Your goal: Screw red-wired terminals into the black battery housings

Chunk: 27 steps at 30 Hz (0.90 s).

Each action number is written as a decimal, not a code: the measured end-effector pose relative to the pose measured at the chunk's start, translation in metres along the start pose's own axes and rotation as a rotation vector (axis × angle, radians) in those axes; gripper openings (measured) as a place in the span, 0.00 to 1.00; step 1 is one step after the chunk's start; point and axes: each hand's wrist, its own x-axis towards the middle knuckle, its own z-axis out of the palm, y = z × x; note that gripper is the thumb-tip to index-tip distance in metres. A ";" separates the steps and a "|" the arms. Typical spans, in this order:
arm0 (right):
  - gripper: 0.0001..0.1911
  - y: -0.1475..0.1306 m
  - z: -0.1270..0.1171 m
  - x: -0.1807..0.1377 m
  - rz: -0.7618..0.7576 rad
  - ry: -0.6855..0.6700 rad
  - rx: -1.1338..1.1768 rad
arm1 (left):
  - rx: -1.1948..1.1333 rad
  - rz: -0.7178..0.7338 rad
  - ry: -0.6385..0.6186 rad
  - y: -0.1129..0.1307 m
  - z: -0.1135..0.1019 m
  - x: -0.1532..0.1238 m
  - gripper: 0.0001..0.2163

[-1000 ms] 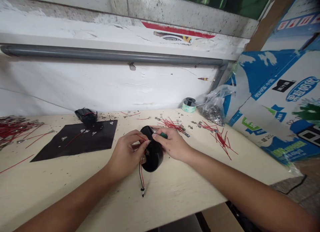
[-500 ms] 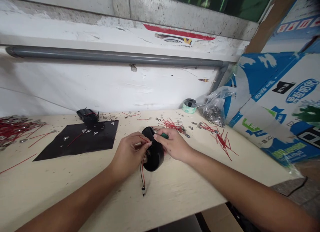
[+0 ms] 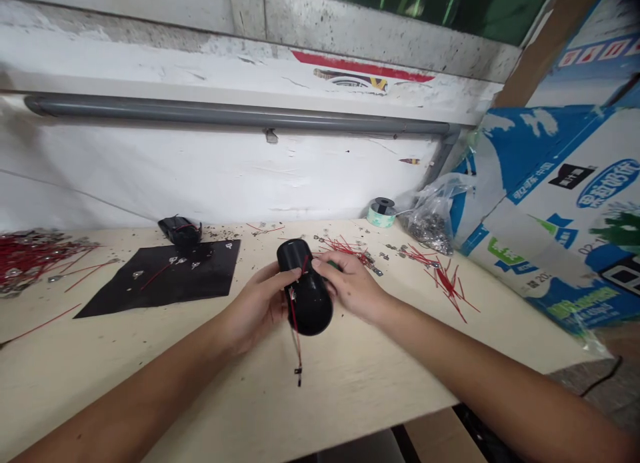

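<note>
A black cylindrical part (image 3: 306, 290) is held above the pale wooden table (image 3: 350, 376), lying lengthwise toward me. My left hand (image 3: 260, 304) cups its left side with fingers curled on it. My right hand (image 3: 353, 286) grips its right side; a bit of green shows under those fingers. A red and black wire pair (image 3: 296, 343) hangs from the part and ends in a small connector just above the table.
A black sheet (image 3: 165, 280) with small metal pieces lies at left, a black part (image 3: 181, 230) behind it. Red wire pieces (image 3: 445, 276) scatter right and far left (image 3: 30, 258). A tape roll (image 3: 381, 212), plastic bag (image 3: 430, 216) and printed cartons (image 3: 560, 203) stand at right.
Both hands have lifted and turned the black part, so it now lies lengthwise instead of showing its round side. The left hand went from pinching a red wire to cupping the part.
</note>
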 end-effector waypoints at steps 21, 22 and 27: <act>0.13 0.001 0.000 -0.006 -0.073 -0.140 0.027 | -0.021 -0.101 0.065 -0.002 0.005 -0.002 0.14; 0.12 0.000 0.000 -0.007 -0.063 -0.151 -0.009 | -0.011 -0.100 0.061 -0.003 0.006 -0.002 0.14; 0.18 -0.005 0.000 -0.008 -0.209 -0.180 -0.254 | -0.007 -0.086 0.048 -0.005 0.005 -0.002 0.15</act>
